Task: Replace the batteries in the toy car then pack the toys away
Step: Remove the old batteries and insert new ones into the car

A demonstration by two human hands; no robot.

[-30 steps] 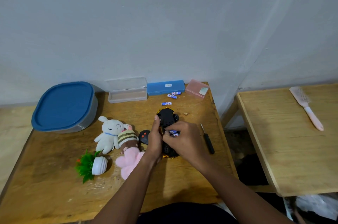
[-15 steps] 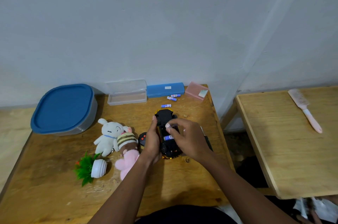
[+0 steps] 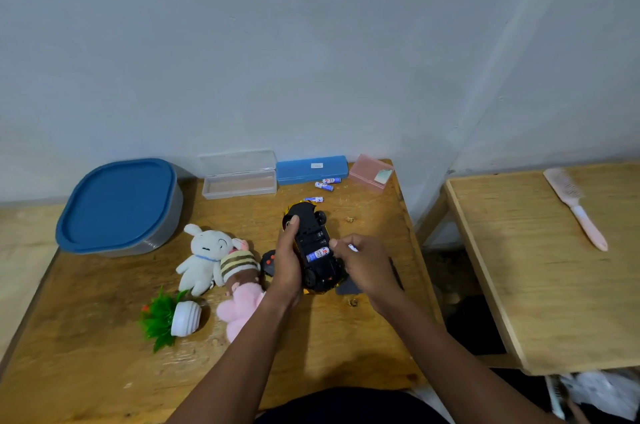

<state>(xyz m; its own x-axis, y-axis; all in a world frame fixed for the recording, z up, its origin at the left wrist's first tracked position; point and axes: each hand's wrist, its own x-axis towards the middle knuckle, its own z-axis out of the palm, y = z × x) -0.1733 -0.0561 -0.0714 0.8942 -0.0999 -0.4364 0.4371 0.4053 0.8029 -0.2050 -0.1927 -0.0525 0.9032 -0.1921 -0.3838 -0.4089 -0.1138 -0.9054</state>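
On the wooden table [image 3: 104, 371], seen from the head camera, a black-and-yellow toy car [image 3: 313, 240] lies belly-up so its open battery bay faces the person. The left hand [image 3: 288, 264] curls round the car's side, steadying it. One blue-and-white battery [image 3: 318, 254] sits in the bay. The right hand [image 3: 369, 262] hovers just beside, fingertips pinching a second small battery [image 3: 352, 248], probably meant for the next slot. Spare batteries [image 3: 324, 185] lie near the wall. The blue-lidded grey tub [image 3: 117, 205] stands closed at far left.
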